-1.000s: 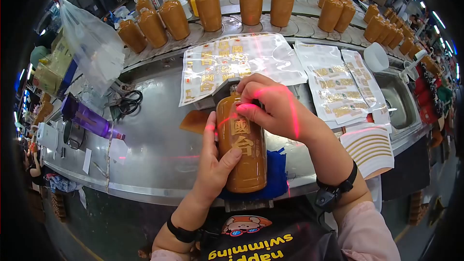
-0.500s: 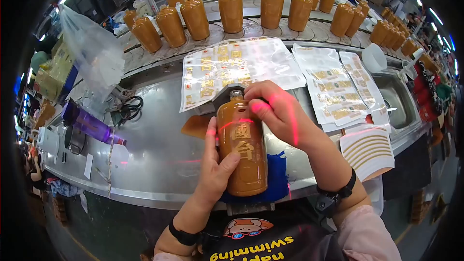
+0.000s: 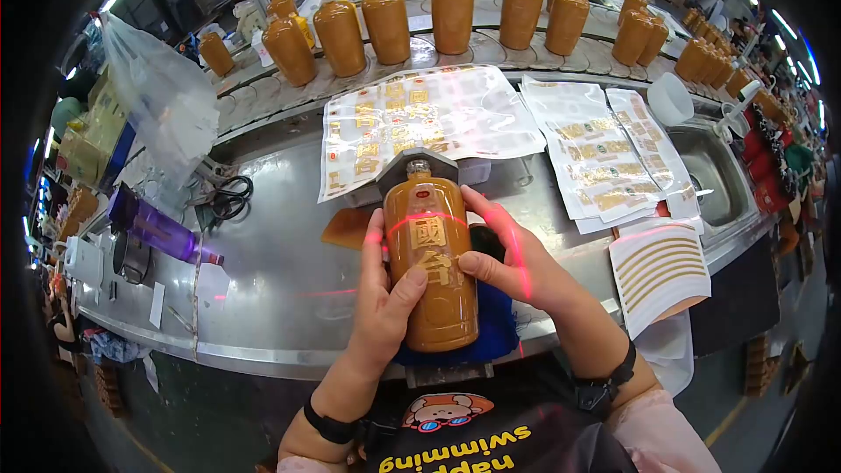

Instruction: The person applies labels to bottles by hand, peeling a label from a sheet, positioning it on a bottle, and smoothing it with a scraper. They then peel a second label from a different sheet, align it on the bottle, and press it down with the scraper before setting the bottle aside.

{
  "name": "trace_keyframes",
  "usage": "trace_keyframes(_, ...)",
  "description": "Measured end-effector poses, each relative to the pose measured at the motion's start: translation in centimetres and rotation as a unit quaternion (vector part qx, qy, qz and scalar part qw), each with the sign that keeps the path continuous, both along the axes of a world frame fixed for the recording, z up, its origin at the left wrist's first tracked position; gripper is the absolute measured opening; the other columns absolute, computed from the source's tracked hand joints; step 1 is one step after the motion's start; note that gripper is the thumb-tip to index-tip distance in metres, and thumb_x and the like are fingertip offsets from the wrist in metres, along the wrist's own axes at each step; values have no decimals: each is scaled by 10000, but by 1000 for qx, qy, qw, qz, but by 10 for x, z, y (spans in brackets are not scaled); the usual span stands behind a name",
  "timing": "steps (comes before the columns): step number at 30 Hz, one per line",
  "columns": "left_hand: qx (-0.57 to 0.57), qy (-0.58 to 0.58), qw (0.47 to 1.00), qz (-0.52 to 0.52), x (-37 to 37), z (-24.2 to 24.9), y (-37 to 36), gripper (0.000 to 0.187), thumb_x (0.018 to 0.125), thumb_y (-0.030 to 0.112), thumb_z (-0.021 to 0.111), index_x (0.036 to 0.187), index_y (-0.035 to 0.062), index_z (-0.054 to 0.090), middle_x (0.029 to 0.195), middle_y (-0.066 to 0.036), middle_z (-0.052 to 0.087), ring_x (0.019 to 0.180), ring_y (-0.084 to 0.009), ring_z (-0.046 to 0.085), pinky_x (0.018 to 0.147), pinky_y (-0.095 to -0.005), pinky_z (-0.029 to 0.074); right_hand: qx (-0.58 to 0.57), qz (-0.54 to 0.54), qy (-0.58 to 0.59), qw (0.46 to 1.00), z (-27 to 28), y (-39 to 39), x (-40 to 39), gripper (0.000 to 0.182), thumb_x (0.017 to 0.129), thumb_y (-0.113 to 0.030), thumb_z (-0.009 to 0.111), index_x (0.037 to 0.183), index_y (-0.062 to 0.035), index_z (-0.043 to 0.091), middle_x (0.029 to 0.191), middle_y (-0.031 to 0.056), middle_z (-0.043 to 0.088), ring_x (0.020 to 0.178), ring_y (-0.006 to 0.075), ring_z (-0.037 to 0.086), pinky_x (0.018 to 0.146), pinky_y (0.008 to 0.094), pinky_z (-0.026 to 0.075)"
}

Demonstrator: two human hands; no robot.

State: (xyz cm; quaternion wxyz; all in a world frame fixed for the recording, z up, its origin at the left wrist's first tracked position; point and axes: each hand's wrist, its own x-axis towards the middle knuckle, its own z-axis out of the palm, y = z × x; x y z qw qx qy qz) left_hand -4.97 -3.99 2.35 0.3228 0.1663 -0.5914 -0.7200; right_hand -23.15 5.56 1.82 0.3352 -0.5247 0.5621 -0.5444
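Note:
A glossy brown bottle (image 3: pixel 431 315) lies tilted back before me, its neck pointing away. Gold characters and a small red mark run down its front. My left hand (image 3: pixel 385 298) wraps its left side, thumb on the front near the lower character. On the other side, my right hand (image 3: pixel 512 267) holds it with fingers along the edge and thumb beside the same character. A grey angled holder (image 3: pixel 385 177) stands behind the neck. Under the bottle's lower end is a blue cloth (image 3: pixel 498 324). Red laser lines cross the bottle and both hands.
Sheets of gold labels (image 3: pixel 482 114) lie beyond the bottle, with more label sheets (image 3: pixel 604 158) and curved gold strips (image 3: pixel 659 267) to the right. Brown bottles line a conveyor (image 3: pixel 420 51). Scissors (image 3: pixel 232 199) and a purple bottle (image 3: pixel 162 232) lie left; a sink (image 3: pixel 714 180) is right.
My right hand has come down from the bottle's neck to its right side. The red mark is now uncovered. The conveyor bottles have shifted right. My left hand stays on the bottle.

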Motion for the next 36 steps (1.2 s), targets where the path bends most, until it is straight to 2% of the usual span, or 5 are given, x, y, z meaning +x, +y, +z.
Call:
trace_keyframes(8,52,31,998,-2,2,-4,0,759,993,196,518,1530,-18,26,1474,-203,337,1309,-238,432,1081,-361,366,3,4,-64,998,-1,0,7,890,904,-406,679,1521,20,199,1525,204,311,1412,281,309,1151,401,241)
trace_keyframes(25,44,-20,999,-16,2,7,-5,844,943,154,585,1531,-4,1,1477,-213,319,1314,-249,425,1085,-358,361,-9,-58,97,994,7,-3,16,974,825,-424,749,1463,106,239,1424,307,378,1360,378,383,1109,413,337)
trace_keyframes(31,-121,-127,981,81,-19,2,-25,879,889,250,671,1500,-71,127,1432,-259,365,1283,-300,450,1080,-385,360,2,-58,88,994,5,-3,18,983,828,-433,746,1481,82,222,1447,287,362,1380,358,357,1122,414,312)
trace_keyframes(34,-216,-216,950,72,-26,7,-40,782,918,171,620,1503,-42,147,1333,-183,486,1176,-184,524,988,-310,446,13,-50,69,996,5,-2,17,997,829,-435,750,1510,41,199,1481,238,349,1410,308,316,1144,409,265)
trace_keyframes(36,-179,-183,963,87,-29,8,-42,736,896,258,656,1438,-72,285,1315,-231,481,1216,-265,490,1030,-360,399,14,-47,64,997,7,-1,17,995,828,-427,753,1510,42,200,1480,237,350,1409,306,318,1144,409,267)
